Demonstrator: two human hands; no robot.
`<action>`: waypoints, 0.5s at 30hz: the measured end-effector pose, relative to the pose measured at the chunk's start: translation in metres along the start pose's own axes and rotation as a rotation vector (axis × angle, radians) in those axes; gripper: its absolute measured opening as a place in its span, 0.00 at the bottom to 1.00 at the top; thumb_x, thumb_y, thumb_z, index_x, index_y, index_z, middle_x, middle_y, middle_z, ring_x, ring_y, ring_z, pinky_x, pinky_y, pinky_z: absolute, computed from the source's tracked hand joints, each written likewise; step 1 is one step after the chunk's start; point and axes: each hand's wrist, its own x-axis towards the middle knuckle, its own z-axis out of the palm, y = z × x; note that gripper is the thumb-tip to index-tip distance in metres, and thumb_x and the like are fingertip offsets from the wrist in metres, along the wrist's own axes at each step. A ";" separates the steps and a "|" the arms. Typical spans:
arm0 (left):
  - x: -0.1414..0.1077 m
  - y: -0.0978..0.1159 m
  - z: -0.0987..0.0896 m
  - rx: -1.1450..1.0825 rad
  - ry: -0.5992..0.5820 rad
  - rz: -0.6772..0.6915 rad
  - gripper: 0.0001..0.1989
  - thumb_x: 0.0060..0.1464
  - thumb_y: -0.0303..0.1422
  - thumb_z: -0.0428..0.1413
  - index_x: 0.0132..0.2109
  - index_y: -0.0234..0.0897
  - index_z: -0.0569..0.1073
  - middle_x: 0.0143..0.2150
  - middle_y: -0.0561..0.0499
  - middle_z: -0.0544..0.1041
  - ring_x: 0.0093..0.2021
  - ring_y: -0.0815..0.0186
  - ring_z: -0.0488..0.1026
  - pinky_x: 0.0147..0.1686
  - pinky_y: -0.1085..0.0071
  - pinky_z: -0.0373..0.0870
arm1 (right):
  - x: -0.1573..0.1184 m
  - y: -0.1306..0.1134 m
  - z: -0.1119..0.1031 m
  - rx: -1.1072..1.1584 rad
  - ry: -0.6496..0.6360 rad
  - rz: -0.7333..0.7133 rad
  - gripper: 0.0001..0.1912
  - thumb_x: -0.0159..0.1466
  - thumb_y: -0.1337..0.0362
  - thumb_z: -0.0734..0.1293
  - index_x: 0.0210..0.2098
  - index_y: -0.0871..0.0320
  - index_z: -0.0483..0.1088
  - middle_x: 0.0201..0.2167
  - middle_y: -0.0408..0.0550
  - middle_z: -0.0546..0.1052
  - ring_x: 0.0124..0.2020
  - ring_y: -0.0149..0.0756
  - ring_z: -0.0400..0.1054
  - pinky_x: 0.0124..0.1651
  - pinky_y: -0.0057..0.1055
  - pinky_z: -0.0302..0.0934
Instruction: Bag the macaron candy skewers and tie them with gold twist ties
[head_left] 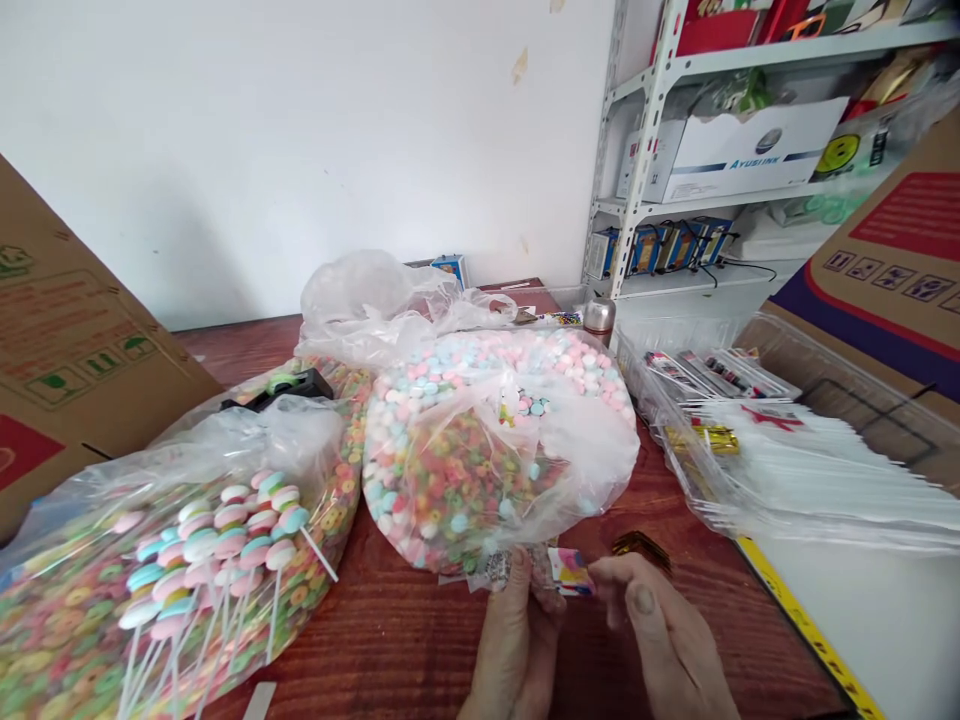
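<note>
My left hand (514, 635) is closed on a small clear plastic bag with a colourful printed end (573, 572), held low over the table in front of the large bags. Silvery bits show in the clear part beside my thumb; I cannot make out what they are. My right hand (667, 635) is just right of the printed end, fingers stretched toward it and fingertips at its edge. Behind both hands lies a big clear bag of pastel candies (405, 400), with a bag of ring-shaped candies (480, 465) on top. Gold twist ties (642, 548) lie beyond my right hand.
Candy lollipops on white sticks (217, 545) rest on another bag of candy rings (52, 640) at left, near a black tape dispenser (281, 388). A clear plastic tray (675, 470) holds white sticks (817, 470) at right. Cardboard boxes (90, 340) flank the table (382, 650).
</note>
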 end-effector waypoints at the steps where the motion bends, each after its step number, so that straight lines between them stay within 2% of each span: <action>1: 0.003 0.000 -0.003 -0.030 0.024 -0.020 0.16 0.42 0.37 0.69 0.30 0.35 0.70 0.22 0.59 0.67 0.20 0.76 0.64 0.23 0.77 0.66 | -0.001 -0.003 0.000 0.009 0.049 -0.034 0.19 0.71 0.50 0.54 0.40 0.53 0.71 0.33 0.44 0.74 0.33 0.35 0.69 0.37 0.27 0.64; 3: 0.007 0.002 -0.007 -0.064 0.045 -0.032 0.16 0.43 0.37 0.69 0.29 0.35 0.69 0.21 0.59 0.67 0.19 0.77 0.63 0.22 0.77 0.66 | -0.003 -0.006 0.003 -0.016 0.123 -0.102 0.16 0.70 0.49 0.58 0.47 0.50 0.70 0.44 0.47 0.73 0.43 0.37 0.70 0.45 0.29 0.65; 5: 0.008 0.003 -0.009 -0.074 0.035 -0.012 0.14 0.45 0.36 0.68 0.32 0.35 0.71 0.24 0.58 0.70 0.21 0.75 0.66 0.23 0.77 0.67 | -0.004 -0.007 0.007 -0.080 0.130 -0.161 0.15 0.69 0.50 0.60 0.47 0.48 0.72 0.50 0.48 0.70 0.51 0.39 0.68 0.50 0.31 0.64; 8: 0.005 0.005 -0.006 -0.048 -0.044 0.029 0.12 0.47 0.32 0.67 0.38 0.36 0.73 0.35 0.51 0.77 0.35 0.69 0.75 0.34 0.74 0.73 | -0.001 -0.005 0.014 -0.204 0.068 -0.246 0.12 0.68 0.54 0.63 0.46 0.49 0.73 0.53 0.50 0.70 0.52 0.41 0.68 0.52 0.33 0.66; 10: 0.003 0.007 -0.006 -0.003 -0.094 0.070 0.13 0.49 0.32 0.66 0.41 0.37 0.74 0.40 0.48 0.77 0.43 0.65 0.75 0.40 0.72 0.73 | 0.002 -0.001 0.016 -0.246 -0.003 -0.287 0.10 0.67 0.57 0.64 0.46 0.51 0.72 0.50 0.50 0.73 0.50 0.40 0.70 0.49 0.31 0.69; 12: 0.003 0.008 -0.009 0.054 -0.112 0.105 0.13 0.48 0.33 0.66 0.41 0.37 0.74 0.40 0.48 0.77 0.42 0.64 0.75 0.38 0.72 0.72 | 0.002 0.005 0.018 -0.257 -0.049 -0.337 0.09 0.68 0.61 0.63 0.46 0.51 0.72 0.47 0.49 0.76 0.47 0.38 0.73 0.47 0.29 0.70; 15: 0.003 0.007 -0.018 0.128 -0.113 0.079 0.17 0.43 0.35 0.69 0.40 0.37 0.76 0.31 0.53 0.76 0.28 0.70 0.71 0.28 0.75 0.66 | -0.003 0.016 0.017 -0.278 -0.026 -0.401 0.11 0.69 0.62 0.61 0.46 0.51 0.74 0.44 0.47 0.79 0.44 0.38 0.75 0.45 0.28 0.72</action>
